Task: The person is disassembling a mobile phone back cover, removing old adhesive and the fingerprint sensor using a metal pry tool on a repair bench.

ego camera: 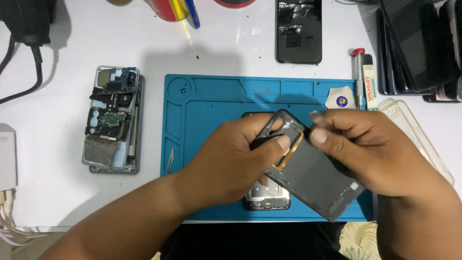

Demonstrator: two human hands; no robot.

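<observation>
Both our forearms enter from the near edge, and two hands meet over the work. Our left hand (231, 159) pinches the upper end of a dark grey rectangular plastic phone back cover (313, 175), thumb on top and fingers curled beneath. Our right hand (375, 154) closes thumb and forefinger narrowly just at the cover's upper edge, where a thin orange flex ribbon (288, 156) loops out beside the left thumb; what the right fingertips grip we cannot tell for sure.

Relation: one cover, held above the mat, its long axis running from our left fingertips down and away to the right, under the right palm. The ribbon lies between the two thumbs, touching the left one, so the left hand is nearer to it.

Below the fingers: one opened phone chassis, dark with a silver metal frame (267, 197), lying on one blue silicone repair mat (207, 101).

Left of the left hand, well apart: one stripped phone with exposed circuit boards (113, 120).

Beyond the fingers: one white round-cornered opening pick with a blue spot (340, 100), one red-capped screwdriver (358, 77), one black phone lying flat (298, 31).

Right of the right hand: one clear soft case (414, 130), one stack of dark phones (418, 43), number uncertain.
</observation>
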